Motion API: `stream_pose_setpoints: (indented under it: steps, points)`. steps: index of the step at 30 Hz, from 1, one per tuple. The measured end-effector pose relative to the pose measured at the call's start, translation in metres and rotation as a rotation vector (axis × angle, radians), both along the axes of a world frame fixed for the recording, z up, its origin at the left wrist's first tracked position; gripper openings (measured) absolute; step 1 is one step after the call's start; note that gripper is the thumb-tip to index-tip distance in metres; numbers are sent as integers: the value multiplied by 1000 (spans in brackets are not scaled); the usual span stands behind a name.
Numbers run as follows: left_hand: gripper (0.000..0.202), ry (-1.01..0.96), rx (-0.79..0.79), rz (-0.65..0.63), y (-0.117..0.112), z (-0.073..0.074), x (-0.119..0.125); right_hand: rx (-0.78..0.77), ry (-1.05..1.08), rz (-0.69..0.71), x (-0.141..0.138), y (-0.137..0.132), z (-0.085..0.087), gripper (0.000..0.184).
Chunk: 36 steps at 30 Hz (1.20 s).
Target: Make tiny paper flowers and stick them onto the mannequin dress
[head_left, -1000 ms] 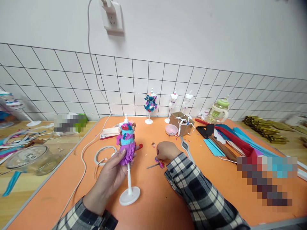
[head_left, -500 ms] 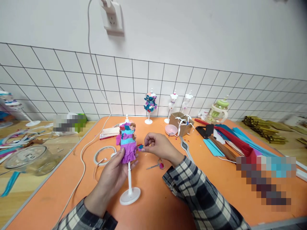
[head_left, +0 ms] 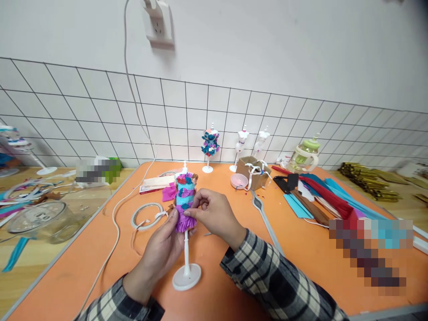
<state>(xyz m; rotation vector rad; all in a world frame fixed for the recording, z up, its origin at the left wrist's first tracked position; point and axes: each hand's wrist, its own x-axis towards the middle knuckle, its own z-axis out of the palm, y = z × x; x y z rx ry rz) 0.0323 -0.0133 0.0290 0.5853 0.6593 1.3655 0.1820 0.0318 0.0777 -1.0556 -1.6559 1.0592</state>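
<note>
My left hand [head_left: 163, 249] is closed around the lower part of a small mannequin, its thumb on the purple ruffled skirt [head_left: 185, 224]. The mannequin wears turquoise and purple crepe paper bands with small paper flowers at the top. Its white stand [head_left: 186, 277] is on or just above the table; I cannot tell which. My right hand [head_left: 214, 214] is pinched against the right side of the dress, thumb and forefinger at a small blue-purple paper scrap, mostly hidden by the fingertips. A teal patch shows on the dress just above them.
An orange table [head_left: 230, 276] carries a tape roll [head_left: 147, 217], a pink bowl [head_left: 239, 181], a cardboard box [head_left: 248, 171] and crepe paper strips [head_left: 334, 196]. Other mannequins [head_left: 210, 145] stand at the back. A white cable [head_left: 117, 223] crosses the left side.
My right hand has moved left and slightly down, bringing the small scrap against the dress. The mannequin in my left hand has shifted slightly right and turned. Scissors are now mostly covered.
</note>
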Motion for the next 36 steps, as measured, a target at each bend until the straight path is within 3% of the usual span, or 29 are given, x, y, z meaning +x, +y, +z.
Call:
stream_pose_setpoints:
  steps: [5,7,10,12,15,18,23,27,30,33,36]
  points:
    - [32,9,50,9,-1,1,2,47,-68,-38,-2,-1,-2,25]
    - [31,-2,56,12,-1,1,3,165,-102,-51,-2,-3,-4,20]
    - [29,-43,44,-6,-1,3,4,489,-178,-58,-4,-7,-10,6]
    - [24,-81,20,-18,-1,4,4,650,-248,-57,-5,-7,-17,11]
    - [12,-132,-38,0,-1,5,4,766,-336,-80,-5,-4,-24,22]
    - [13,-161,-96,30,-1,5,4,803,-376,-78,-4,1,-25,25]
    - [23,-153,-124,7,3,10,1,710,-224,7,-3,1,-18,12]
    - [27,-142,-113,-21,6,14,-8,651,-164,-6,12,-1,2,18]
    - [33,-151,-95,-72,6,14,-13,400,-477,-122,37,6,22,27]
    - [21,-115,-101,-50,5,11,-15,39,-1078,17,61,19,31,36]
    - [9,-39,-126,4,6,10,-14,-180,-1331,138,69,32,23,34]
